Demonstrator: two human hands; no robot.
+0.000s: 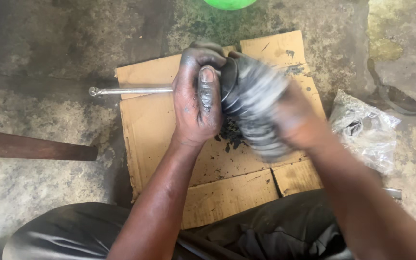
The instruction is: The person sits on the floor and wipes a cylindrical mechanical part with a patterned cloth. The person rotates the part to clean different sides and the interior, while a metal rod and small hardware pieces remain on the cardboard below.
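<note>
Head view, looking down on work done over the floor. The left hand (197, 103), blackened with grease, is wrapped tight round the wide end of a ribbed rubber boot (253, 103), thumb laid flat along its rim; the right hand (297, 120) is blurred with motion, and appears closed round the boot's narrow end, though how firm that grip is cannot be told. The boot is held in the air just above a sheet of cardboard (152, 130), with a steel shaft (131, 90) running out leftward from behind the left hand. Risks, as judged: greasy palms may slip on the rubber, so the boot could twist free or drop onto the cardboard; a hard pull could tear a fold or pinch the thumb at the rim; the free end of the shaft may swing as the hands work. Black grease lumps (231, 134) lie on the cardboard directly beneath and would soil anything set down there. Nearby: a crumpled plastic bag (364, 132) just right of the cardboard, a rusty bar (34, 149) well to the left, a green object (229, 3) at the top edge. The person's knees crowd the near side.
</note>
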